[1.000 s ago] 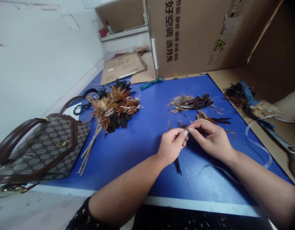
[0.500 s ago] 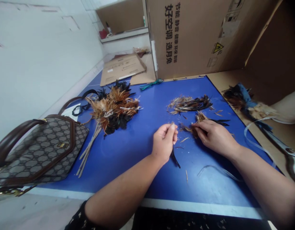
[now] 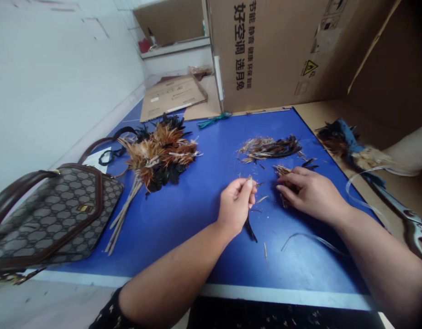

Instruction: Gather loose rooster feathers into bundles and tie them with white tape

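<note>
While the left hand (image 3: 234,205) is held thumb-up in a loose half-fist, with the forearm slanted in from the near edge, a dark feather (image 3: 251,231) is pinched between its closed thumb and fingers. The right hand (image 3: 312,197) is turned palm-down, its fingers curled and its thumb drawn in close; whether anything is gripped there cannot be told. By it, a small feather bunch (image 3: 280,170) is partly covered.

Beyond both hands, a feather pile (image 3: 288,147) is spread on the blue tabletop (image 3: 197,228). A clear strip (image 3: 310,236) is crossed by the right forearm. At the left are placed a patterned handbag (image 3: 60,212) and stick-handled feather bundles (image 3: 168,151); the far side is blocked by a cardboard box (image 3: 276,55).

Below the left hand, the dark feather's tip is pointed toward the near edge, its long axis slightly tilted rightward.
</note>
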Demonstrator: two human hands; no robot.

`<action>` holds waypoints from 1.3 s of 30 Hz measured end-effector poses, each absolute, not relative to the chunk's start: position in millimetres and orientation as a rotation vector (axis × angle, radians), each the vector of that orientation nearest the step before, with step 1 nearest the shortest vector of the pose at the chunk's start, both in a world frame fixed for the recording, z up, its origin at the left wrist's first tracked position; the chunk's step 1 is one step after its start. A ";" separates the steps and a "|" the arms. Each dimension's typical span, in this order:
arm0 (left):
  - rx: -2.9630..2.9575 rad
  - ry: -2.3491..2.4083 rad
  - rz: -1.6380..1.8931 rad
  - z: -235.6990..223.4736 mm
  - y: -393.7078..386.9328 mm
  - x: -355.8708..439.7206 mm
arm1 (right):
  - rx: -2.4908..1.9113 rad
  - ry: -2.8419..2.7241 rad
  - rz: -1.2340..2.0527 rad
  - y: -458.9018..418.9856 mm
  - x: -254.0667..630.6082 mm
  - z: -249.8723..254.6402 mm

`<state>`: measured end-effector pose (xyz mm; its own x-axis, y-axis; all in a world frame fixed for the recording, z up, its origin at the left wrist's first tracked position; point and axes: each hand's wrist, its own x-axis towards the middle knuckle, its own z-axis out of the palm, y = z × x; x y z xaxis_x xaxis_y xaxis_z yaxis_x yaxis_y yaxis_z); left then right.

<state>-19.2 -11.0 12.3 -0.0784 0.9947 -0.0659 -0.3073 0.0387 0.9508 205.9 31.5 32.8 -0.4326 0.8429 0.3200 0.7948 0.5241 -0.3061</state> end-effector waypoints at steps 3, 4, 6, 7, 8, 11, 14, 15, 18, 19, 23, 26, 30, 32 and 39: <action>0.900 1.058 1.359 12.7 -11.7 -18.4 | -1.312 -2.456 0.102 32.2 203.0 30.8; 0.902 1.053 1.358 12.9 -11.9 -18.1 | -1.302 -2.475 0.098 32.6 201.7 30.2; 0.902 1.046 1.359 13.4 -12.2 -17.6 | -1.286 -2.469 0.119 32.9 199.0 30.0; 0.900 1.043 1.361 13.6 -12.3 -17.4 | -1.273 -2.438 0.155 32.7 197.7 30.4; 0.896 1.040 1.363 13.8 -12.5 -17.3 | -1.252 -2.386 0.212 32.1 196.4 31.2; 0.897 1.037 1.371 13.8 -12.7 -17.3 | -1.213 -2.105 0.491 28.6 193.7 35.0; 0.901 1.045 1.377 12.9 -12.4 -17.2 | -1.198 -1.806 0.816 24.6 192.9 39.4; 0.899 1.047 1.379 12.7 -12.2 -17.1 | -1.191 -1.736 0.891 23.7 193.0 40.8; 0.878 1.049 1.404 13.8 -11.1 -17.5 | -1.169 -1.647 0.953 22.3 193.5 45.4; 0.865 1.050 1.424 15.0 -10.8 -18.2 | -1.161 -1.660 0.926 22.2 193.3 47.2; 0.890 1.040 1.484 22.9 -11.9 -22.4 | -1.067 -1.835 0.724 21.3 189.1 54.3; 0.974 0.959 1.397 28.1 -15.8 -23.1 | -1.003 -1.896 0.694 19.4 182.9 56.0; 1.032 0.830 1.210 28.0 -21.2 -17.3 | -0.955 -1.916 0.745 15.6 175.4 53.0; 1.057 0.784 1.132 25.6 -22.3 -14.2 | -0.962 -1.903 0.777 13.9 173.9 51.0; 1.012 0.854 1.083 15.9 -20.2 -11.5 | -1.169 -1.487 0.755 20.4 185.5 43.7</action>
